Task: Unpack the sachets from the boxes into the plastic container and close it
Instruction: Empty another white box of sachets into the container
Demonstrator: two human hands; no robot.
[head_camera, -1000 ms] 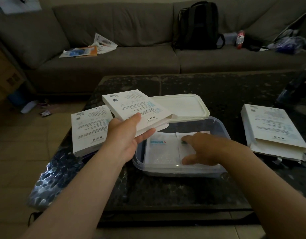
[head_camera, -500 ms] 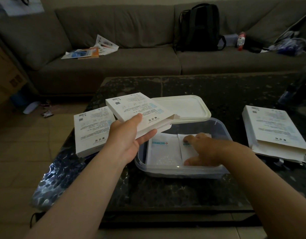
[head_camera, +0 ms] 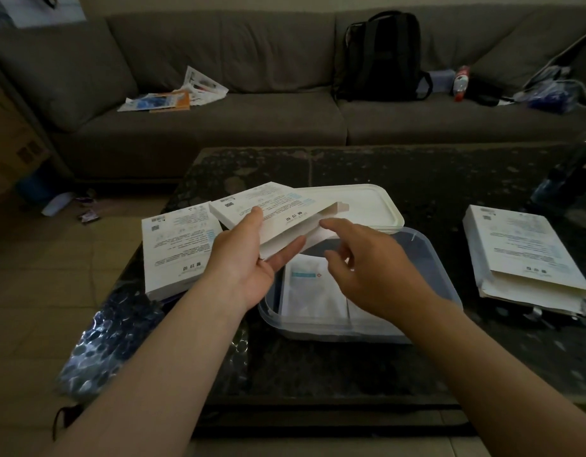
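My left hand (head_camera: 248, 258) grips a flat white box (head_camera: 278, 214), thumb on top and fingers beneath, holding it above the left end of the clear plastic container (head_camera: 446, 285). The box's open end faces right. My right hand (head_camera: 371, 268) hovers over the container with loosely curled fingers, its fingertips just at that open end, holding nothing. White sachets (head_camera: 313, 288) lie flat inside the container. The container's white lid (head_camera: 354, 204) lies behind it on the table.
A second white box (head_camera: 176, 249) lies on the dark table (head_camera: 384, 169) at the left, and a stack of opened boxes (head_camera: 522, 258) at the right. Bubble wrap (head_camera: 110, 338) hangs off the front left corner. A sofa with a backpack (head_camera: 382, 57) stands behind.
My right hand lifted off the sachets in the container and rose to the open end of the box. My left hand keeps holding the box, tilted slightly more.
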